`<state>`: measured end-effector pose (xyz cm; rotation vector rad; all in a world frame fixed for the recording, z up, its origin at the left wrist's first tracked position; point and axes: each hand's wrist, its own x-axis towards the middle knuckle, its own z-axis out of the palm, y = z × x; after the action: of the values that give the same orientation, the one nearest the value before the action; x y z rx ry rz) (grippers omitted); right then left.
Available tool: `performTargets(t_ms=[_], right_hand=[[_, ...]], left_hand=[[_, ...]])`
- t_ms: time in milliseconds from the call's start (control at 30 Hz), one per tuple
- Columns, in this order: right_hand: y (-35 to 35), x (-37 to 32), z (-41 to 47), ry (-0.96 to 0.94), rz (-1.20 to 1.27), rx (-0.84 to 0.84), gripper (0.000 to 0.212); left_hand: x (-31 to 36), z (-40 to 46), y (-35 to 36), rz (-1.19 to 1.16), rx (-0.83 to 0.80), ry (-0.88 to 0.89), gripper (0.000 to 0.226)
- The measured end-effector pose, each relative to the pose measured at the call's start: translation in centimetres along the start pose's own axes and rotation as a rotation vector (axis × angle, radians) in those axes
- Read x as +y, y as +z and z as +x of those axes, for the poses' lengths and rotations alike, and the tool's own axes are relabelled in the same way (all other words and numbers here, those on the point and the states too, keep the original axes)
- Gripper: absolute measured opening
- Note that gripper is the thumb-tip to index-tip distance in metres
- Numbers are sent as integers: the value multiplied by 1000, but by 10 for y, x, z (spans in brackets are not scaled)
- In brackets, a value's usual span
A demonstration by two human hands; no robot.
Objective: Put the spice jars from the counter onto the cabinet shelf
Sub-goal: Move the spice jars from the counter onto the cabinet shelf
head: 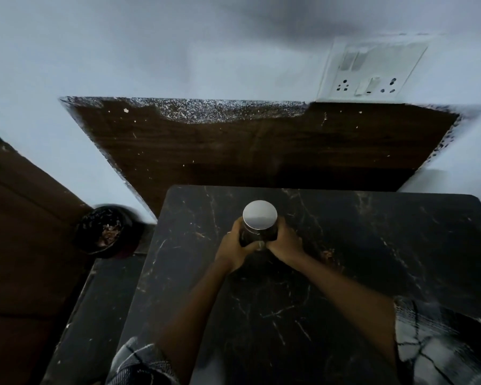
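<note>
Dark glass spice jar [257, 232] with a steel lid [260, 214], clasped low between my left hand [233, 247] and right hand [285, 241], standing on the black marble counter [358, 259]. Probably heavy, slick, breakable; I'd hold the body, not the lid.

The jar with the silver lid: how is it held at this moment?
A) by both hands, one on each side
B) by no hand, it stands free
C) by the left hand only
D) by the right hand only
A: the left hand and the right hand wrap the jar from opposite sides, above the black marble counter.
</note>
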<state>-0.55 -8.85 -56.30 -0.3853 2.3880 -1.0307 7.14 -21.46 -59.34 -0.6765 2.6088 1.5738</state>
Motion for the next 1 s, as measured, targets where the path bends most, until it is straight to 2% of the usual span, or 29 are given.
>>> performTargets(t_ms=[200,533,667,833,1000], right_hand=[[-22,-13,-15,-118,82,176,72],[-101,-51,-58,-266,308,459,62],[-145,-73,-86,-392,400,529,72],[-196,-97,-124,-568,266,738,89],[-241,-116,-155,-761,60,920,97]], left_hand=[[38,-3,-4,-54,46,114,74],[162,-15,-12,-273,81,342,58],[225,-26,-7,-366,150,432,57],[307,-50,1,-520,199,538,49],[383,-81,1,-658,228,586,53]])
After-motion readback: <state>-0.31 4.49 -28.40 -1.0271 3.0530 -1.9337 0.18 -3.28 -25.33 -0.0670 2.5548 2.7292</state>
